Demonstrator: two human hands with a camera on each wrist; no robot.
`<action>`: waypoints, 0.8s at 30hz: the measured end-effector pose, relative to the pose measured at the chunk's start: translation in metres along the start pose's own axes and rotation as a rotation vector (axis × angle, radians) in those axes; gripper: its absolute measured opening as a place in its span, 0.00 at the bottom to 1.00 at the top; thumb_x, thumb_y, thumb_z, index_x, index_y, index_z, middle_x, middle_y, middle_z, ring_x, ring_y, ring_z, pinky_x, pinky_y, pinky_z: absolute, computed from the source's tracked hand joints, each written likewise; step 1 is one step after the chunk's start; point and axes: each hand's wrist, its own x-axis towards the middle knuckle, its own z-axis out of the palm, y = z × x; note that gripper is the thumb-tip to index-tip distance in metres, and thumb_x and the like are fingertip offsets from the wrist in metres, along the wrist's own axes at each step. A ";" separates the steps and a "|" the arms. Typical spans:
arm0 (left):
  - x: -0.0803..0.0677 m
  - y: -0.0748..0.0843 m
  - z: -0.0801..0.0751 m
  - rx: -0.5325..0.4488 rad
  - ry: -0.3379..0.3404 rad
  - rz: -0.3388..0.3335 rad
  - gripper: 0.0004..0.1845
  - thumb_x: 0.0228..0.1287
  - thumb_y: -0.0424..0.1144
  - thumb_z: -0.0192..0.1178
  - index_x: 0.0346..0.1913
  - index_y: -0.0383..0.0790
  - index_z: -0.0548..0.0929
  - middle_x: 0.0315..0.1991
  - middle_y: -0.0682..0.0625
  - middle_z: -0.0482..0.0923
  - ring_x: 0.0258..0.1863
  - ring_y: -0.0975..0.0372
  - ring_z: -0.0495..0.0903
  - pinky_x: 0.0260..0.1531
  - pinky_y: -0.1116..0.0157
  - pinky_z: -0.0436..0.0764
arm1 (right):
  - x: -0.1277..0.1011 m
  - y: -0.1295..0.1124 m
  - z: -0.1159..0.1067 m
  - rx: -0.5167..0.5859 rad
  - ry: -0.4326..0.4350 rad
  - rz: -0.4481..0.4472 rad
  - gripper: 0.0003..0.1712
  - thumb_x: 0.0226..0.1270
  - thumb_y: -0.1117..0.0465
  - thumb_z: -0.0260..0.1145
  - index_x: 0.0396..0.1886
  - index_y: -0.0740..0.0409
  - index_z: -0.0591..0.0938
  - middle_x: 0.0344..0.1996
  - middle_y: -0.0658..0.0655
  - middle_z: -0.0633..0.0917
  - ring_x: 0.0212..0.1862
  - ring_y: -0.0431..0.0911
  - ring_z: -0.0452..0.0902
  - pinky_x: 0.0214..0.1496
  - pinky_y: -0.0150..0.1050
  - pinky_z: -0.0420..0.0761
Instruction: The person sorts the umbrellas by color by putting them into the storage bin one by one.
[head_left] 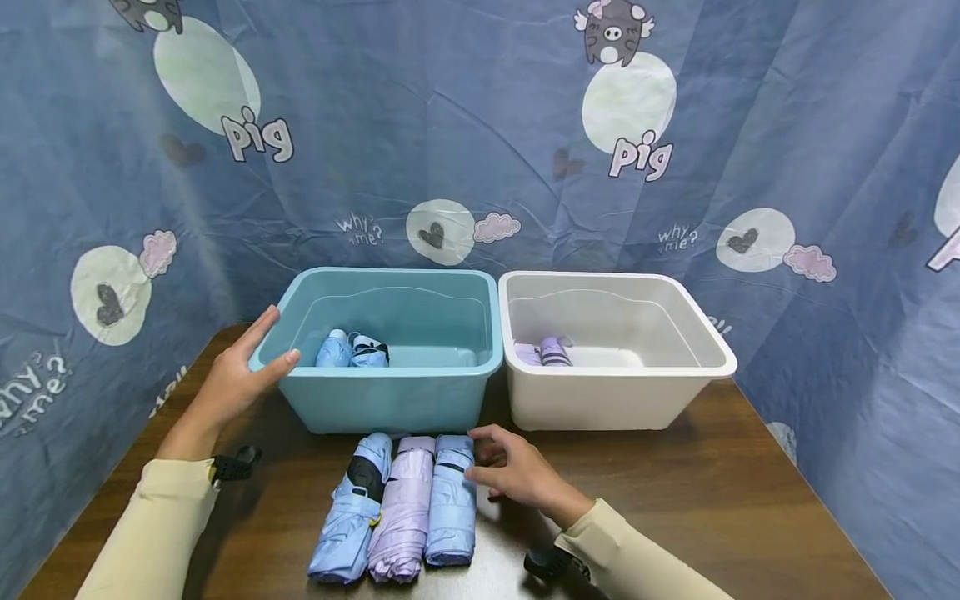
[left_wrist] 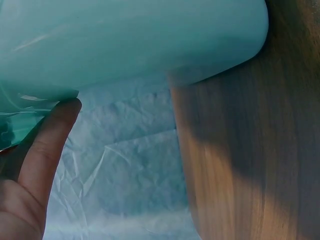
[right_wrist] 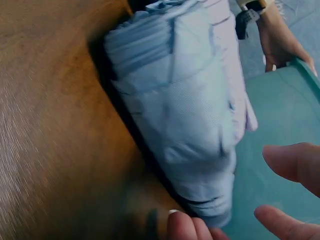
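Right hand (head_left: 517,475), grip relaxed and holding nothing, touches the rightmost folded umbrella (head_left: 452,500), lying lengthwise toward the teal bin (head_left: 390,400) whose rim the left hand (head_left: 240,375) steadies.

I see bare table (head_left: 675,500) open to the right of the three folded umbrellas (head_left: 405,508); ahead, the blue bin (head_left: 390,392) and white bin (head_left: 615,400) block passage, touching.

Two tubs (head_left: 390,392) side by side, three umbrellas (head_left: 405,508) before them
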 end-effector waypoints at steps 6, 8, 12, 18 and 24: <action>0.004 0.003 0.005 -0.004 -0.005 0.007 0.45 0.65 0.51 0.59 0.78 0.53 0.45 0.77 0.48 0.41 0.70 0.35 0.51 0.56 0.30 0.57 | -0.003 0.003 0.009 -0.041 0.040 0.075 0.40 0.54 0.56 0.76 0.67 0.52 0.70 0.43 0.64 0.80 0.19 0.49 0.80 0.23 0.41 0.82; 0.004 0.003 0.005 -0.002 -0.008 0.005 0.45 0.65 0.52 0.59 0.78 0.53 0.45 0.78 0.49 0.40 0.71 0.35 0.50 0.56 0.29 0.57 | -0.004 0.002 0.015 -0.036 0.042 0.078 0.44 0.53 0.55 0.77 0.69 0.52 0.67 0.43 0.64 0.81 0.19 0.49 0.80 0.20 0.43 0.82; 0.000 0.000 0.004 0.008 -0.012 -0.003 0.45 0.66 0.52 0.58 0.78 0.55 0.44 0.78 0.48 0.39 0.70 0.34 0.49 0.54 0.28 0.57 | -0.004 -0.001 0.026 -0.148 0.062 0.023 0.50 0.48 0.51 0.79 0.70 0.55 0.66 0.43 0.64 0.83 0.27 0.50 0.81 0.25 0.43 0.82; -0.007 -0.005 0.004 0.024 -0.011 -0.005 0.44 0.66 0.52 0.58 0.77 0.56 0.43 0.78 0.46 0.39 0.70 0.33 0.50 0.53 0.28 0.58 | -0.005 -0.002 0.039 -0.351 0.111 0.013 0.52 0.39 0.48 0.82 0.67 0.52 0.70 0.46 0.62 0.79 0.47 0.53 0.73 0.48 0.50 0.75; -0.003 -0.002 0.003 0.031 0.006 0.004 0.44 0.66 0.53 0.58 0.77 0.61 0.43 0.77 0.46 0.40 0.69 0.32 0.50 0.53 0.27 0.59 | -0.002 -0.003 0.037 -0.303 0.124 0.009 0.50 0.36 0.51 0.84 0.65 0.48 0.73 0.52 0.59 0.81 0.50 0.53 0.75 0.51 0.49 0.75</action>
